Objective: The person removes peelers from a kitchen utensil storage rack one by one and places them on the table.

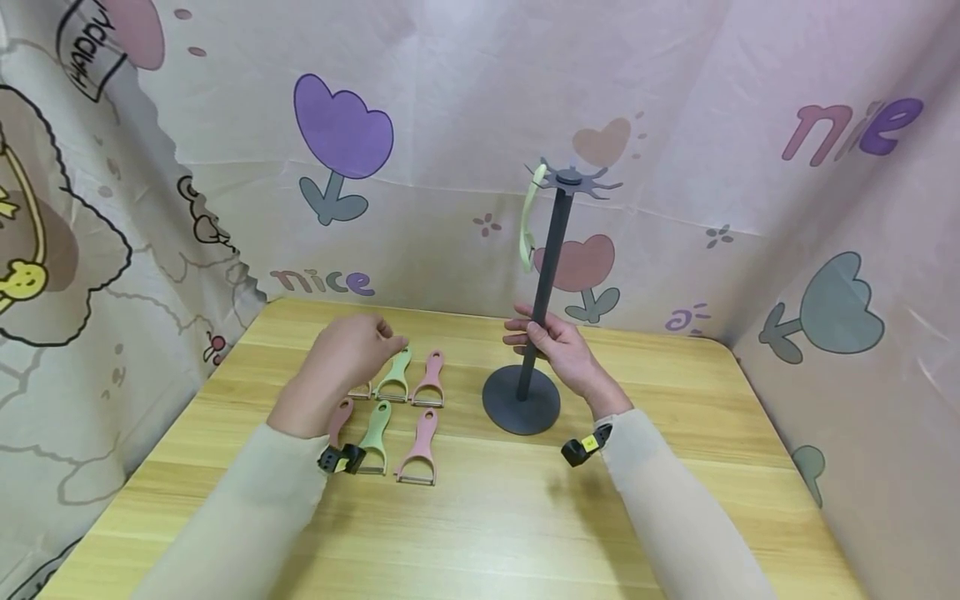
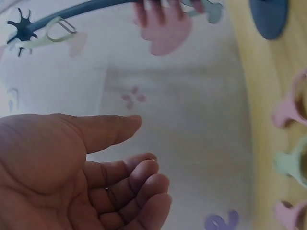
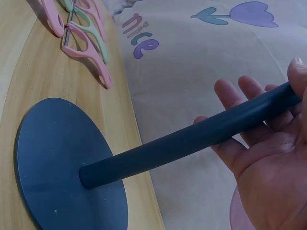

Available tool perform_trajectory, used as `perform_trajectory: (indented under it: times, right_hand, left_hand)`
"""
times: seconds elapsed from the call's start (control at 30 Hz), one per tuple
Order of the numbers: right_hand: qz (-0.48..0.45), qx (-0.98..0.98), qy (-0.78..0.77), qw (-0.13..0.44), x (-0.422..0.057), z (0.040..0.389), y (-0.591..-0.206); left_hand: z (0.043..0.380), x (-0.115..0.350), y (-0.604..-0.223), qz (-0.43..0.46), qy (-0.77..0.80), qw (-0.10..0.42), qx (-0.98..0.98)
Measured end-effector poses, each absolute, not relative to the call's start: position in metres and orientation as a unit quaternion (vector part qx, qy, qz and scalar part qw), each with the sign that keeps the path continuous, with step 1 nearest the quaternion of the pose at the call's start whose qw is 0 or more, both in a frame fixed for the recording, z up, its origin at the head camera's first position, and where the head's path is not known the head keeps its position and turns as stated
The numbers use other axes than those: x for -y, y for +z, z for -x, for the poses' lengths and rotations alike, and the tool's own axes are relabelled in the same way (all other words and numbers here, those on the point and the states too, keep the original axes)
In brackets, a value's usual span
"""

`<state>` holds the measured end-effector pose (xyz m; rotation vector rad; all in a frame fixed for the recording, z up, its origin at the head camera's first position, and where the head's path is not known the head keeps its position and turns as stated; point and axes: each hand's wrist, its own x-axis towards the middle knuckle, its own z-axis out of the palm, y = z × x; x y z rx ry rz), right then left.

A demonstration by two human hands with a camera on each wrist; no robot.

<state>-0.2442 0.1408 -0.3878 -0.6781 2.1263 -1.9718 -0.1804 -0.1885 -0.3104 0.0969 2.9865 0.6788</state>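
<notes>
My right hand (image 1: 564,354) holds the pole of a dark grey rack stand (image 1: 552,242) low down, thumb across the front and fingers behind. The stand is upright but leans slightly in the head view; its round base (image 3: 62,158) rests on the table. From one prong of its star-shaped top hangs a light green peeler (image 1: 528,218). Over the left part of the table hovers my left hand (image 1: 348,354), fingers loosely bent, with nothing in them in the left wrist view. Below and beside it lie a green peeler (image 1: 401,360) and a pink peeler (image 1: 434,365); another is mostly hidden.
Nearer me lie another green peeler (image 1: 378,419), a pink peeler (image 1: 426,429) and a pink one partly covered by my left wrist. The wooden table (image 1: 495,517) is bordered at the back and sides by a printed cloth (image 1: 450,108).
</notes>
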Motion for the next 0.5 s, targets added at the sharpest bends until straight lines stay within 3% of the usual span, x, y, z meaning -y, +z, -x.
perform_trajectory:
  times: [0.23, 0.5]
  right_hand:
    - [0.232, -0.700, -0.670, 0.089, -0.142, 0.245, -0.389]
    - [0.229, -0.685, -0.684, 0.104, -0.143, 0.248, -0.391]
  left_hand:
    - [0.190, 0.162, -0.282, -0.052, 0.251, -0.011, -0.966]
    - [0.204, 0.138, -0.258, -0.063, 0.298, -0.015, -0.952]
